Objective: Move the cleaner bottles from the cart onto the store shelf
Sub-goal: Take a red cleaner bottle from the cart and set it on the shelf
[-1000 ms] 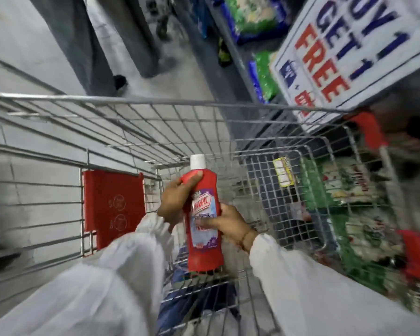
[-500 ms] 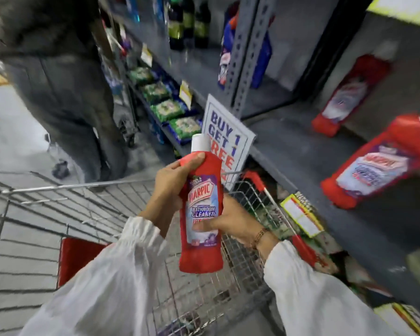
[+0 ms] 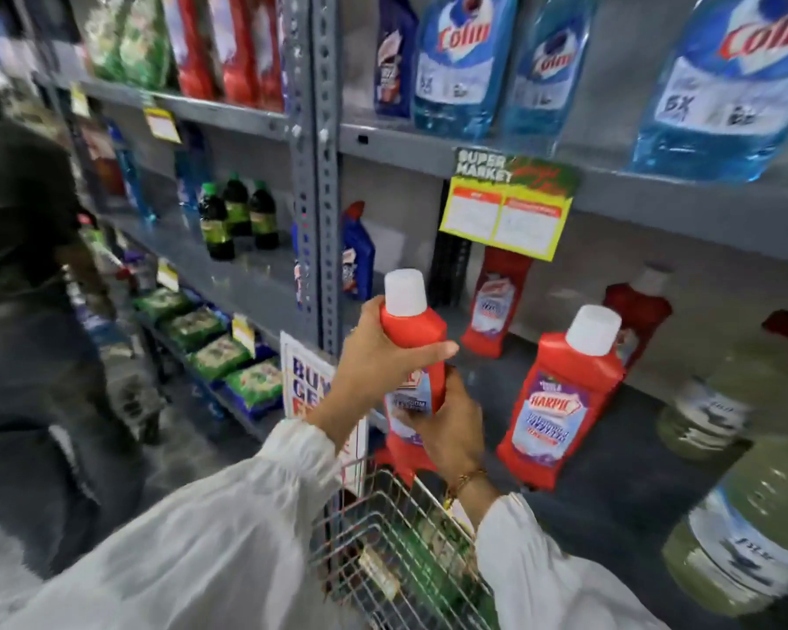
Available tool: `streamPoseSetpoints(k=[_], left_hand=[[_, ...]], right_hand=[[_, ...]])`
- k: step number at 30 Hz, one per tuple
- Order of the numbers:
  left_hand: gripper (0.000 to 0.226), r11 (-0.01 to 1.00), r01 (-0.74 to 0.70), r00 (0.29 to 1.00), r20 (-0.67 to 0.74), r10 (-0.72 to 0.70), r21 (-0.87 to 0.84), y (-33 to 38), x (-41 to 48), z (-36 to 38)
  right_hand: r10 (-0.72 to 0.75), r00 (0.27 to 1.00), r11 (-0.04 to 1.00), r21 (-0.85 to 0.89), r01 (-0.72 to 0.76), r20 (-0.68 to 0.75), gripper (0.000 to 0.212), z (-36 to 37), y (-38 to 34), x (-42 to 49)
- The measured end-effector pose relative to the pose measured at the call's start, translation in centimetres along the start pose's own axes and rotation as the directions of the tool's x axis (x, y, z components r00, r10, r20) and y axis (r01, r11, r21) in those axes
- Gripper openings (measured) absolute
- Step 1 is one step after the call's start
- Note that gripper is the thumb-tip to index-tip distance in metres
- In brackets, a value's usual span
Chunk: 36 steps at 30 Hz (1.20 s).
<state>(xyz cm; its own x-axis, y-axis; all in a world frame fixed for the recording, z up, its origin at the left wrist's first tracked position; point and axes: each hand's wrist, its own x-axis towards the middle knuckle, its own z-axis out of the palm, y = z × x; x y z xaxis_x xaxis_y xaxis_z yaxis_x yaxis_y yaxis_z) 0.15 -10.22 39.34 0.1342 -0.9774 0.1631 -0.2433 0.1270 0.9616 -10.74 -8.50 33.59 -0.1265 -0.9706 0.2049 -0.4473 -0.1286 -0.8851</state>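
Lifted clear of the cart [image 3: 396,538], the red bottle [image 3: 412,338] is now held at shelf [image 3: 610,484] level, grasped by left hand [image 3: 383,352] and right hand [image 3: 446,429] fingers, ready for placing beside the standing bottle [image 3: 560,397].

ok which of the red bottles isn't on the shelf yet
The white-capped red bottle held in both hands, left hand and right hand; the others stand on the shelf.

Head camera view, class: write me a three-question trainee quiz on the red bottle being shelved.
1. True or false: both hands hold the red bottle.
2. What colour is its cap?
3. The blue pouches hang: A) above the shelf with red bottles, B) below it, C) in the cart.

Key: 1 true: left hand near the top, right hand lower. 2 white. 3 A.
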Motion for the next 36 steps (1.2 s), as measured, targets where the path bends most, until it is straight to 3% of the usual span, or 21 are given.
streamPoseSetpoints(k=[3,10,13,15,18,20,23,25,27,29,32,36], left_hand=[[0.084,0.989,-0.065,0.998,0.030,0.062,0.131,1.0,2.8,2.5],[0.081,0.976,-0.150,0.982,0.142,0.128,0.157,0.1,7.8,5.5],[0.085,0.972,-0.192,0.977,0.116,0.177,0.134,-0.7,8.3,5.8],[0.093,0.967,-0.227,0.971,0.098,0.216,0.118,-2.1,7.8,6.1],[0.109,0.983,-0.173,0.984,0.053,0.170,0.067,-5.0,6.6,6.7],[0.111,0.991,-0.100,0.994,0.055,0.096,0.085,-7.3,5.7,7.5],[0.109,0.991,-0.040,0.998,0.052,0.033,0.129,-10.5,4.3,8.7],[0.109,0.989,0.013,0.999,0.049,-0.020,0.148,-11.8,3.9,9.1],[0.104,0.983,0.065,0.996,0.053,-0.075,0.175,-12.7,3.9,9.2],[0.096,0.976,0.073,0.995,0.050,-0.085,0.207,-13.2,4.1,9.3],[0.092,0.974,0.049,0.997,0.046,-0.060,0.223,-13.4,4.3,9.2],[0.092,0.973,0.025,0.997,0.061,-0.040,0.231,-13.6,4.4,9.1]], right_hand=[[0.047,0.991,0.999,0.026,-0.044,-0.124,0.059,-0.1,0.9,3.1],[0.142,0.977,0.985,0.121,-0.124,-0.162,0.063,0.0,2.9,7.2],[0.095,0.981,0.991,0.108,-0.077,-0.172,0.063,0.6,3.5,6.8],[-0.024,0.960,1.000,-0.007,0.022,-0.279,0.061,1.4,4.3,5.0],[-0.302,0.829,0.932,-0.328,0.154,-0.471,0.049,2.5,6.3,0.9],[-0.379,0.737,0.896,-0.422,0.141,-0.559,0.049,2.2,7.4,-1.4],[-0.307,0.555,0.915,-0.400,-0.051,-0.773,0.066,0.3,9.0,-1.8],[-0.123,0.481,0.959,-0.229,-0.168,-0.868,0.086,-1.0,10.1,-0.4],[0.130,0.520,0.985,0.049,-0.166,-0.844,0.105,-1.9,10.8,0.9],[0.244,0.598,0.969,0.213,-0.122,-0.763,0.106,-2.3,11.2,1.4],[0.262,0.633,0.964,0.218,-0.149,-0.728,0.083,-2.3,11.6,1.3],[0.251,0.633,0.968,0.211,-0.139,-0.733,0.077,-2.1,11.7,1.2]])
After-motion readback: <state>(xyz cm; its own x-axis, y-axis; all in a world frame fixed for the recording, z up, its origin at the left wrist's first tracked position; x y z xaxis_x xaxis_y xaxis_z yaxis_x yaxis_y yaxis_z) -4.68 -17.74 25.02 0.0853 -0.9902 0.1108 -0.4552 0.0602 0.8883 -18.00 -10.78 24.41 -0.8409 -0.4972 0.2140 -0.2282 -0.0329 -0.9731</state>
